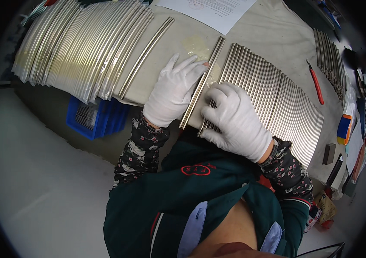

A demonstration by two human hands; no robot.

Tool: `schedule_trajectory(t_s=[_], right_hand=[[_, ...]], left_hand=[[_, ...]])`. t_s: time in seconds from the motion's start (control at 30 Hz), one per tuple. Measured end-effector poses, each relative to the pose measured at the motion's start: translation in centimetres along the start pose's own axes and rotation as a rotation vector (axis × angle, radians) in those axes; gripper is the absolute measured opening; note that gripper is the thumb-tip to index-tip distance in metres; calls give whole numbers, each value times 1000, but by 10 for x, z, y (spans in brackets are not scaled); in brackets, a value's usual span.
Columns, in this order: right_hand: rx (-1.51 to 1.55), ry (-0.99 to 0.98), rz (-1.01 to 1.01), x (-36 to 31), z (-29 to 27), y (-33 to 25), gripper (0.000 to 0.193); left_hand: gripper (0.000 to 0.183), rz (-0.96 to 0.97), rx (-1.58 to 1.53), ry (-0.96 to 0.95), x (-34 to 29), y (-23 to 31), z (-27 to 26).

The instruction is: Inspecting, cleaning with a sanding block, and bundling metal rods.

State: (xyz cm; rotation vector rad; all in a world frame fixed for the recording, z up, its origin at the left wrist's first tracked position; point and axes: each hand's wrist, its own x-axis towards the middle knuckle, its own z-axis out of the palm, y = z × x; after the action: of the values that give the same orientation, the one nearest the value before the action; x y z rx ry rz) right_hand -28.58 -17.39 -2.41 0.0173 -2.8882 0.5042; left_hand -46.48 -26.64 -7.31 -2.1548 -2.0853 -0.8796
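Observation:
A pair of slim, shiny metal rods (pixel 203 81) lies side by side on the cloth-covered table, its near end reaching past the table edge. My left hand (pixel 175 88), in a white glove, is at its left side with fingers stretched out and a bare fingertip touching it; the thumb is mostly hidden. To the right is a dense row of similar metal rods (pixel 273 92). My right hand (pixel 234 122), also gloved, lies over the row's near left end, fingers curled around the leftmost rods and thumb near their ends.
Bagged rods (pixel 92 43) fill the far left, with another loose pair (pixel 146 58) beside them. Blue bins (pixel 89 118) stand below the table edge. A printed sheet (pixel 217 13) lies at the back. Red-handled pliers (pixel 315 84) and a dark block (pixel 328 154) lie right.

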Motion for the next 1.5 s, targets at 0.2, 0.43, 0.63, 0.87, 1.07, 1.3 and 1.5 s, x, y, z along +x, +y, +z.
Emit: schedule_trajectory(t_s=[0.2, 0.43, 0.63, 0.87, 1.07, 1.3, 1.5], right_hand=[[-36, 27, -104, -5, -8, 9, 62], [0, -65, 38, -78, -93, 26, 61], [-199, 131, 341, -205, -181, 121, 35], [-684, 164, 1092, -396, -280, 267, 30], [-727, 205, 1458, -476, -339, 397, 38], [-1247, -266, 1650, -505, -313, 515, 38], [-915, -43, 1808, -523, -329, 560, 31]], left_hand=[[59, -99, -430, 176, 8, 5, 8], [59, -122, -467, 129, 48, 42, 13], [63, 198, -30, -275, 119, 152, 18], [68, 305, 63, -397, 157, 218, 60], [68, 232, 36, -459, 189, 238, 88], [68, 155, 17, -550, 222, 232, 109], [67, 143, 41, -527, 227, 237, 118]])
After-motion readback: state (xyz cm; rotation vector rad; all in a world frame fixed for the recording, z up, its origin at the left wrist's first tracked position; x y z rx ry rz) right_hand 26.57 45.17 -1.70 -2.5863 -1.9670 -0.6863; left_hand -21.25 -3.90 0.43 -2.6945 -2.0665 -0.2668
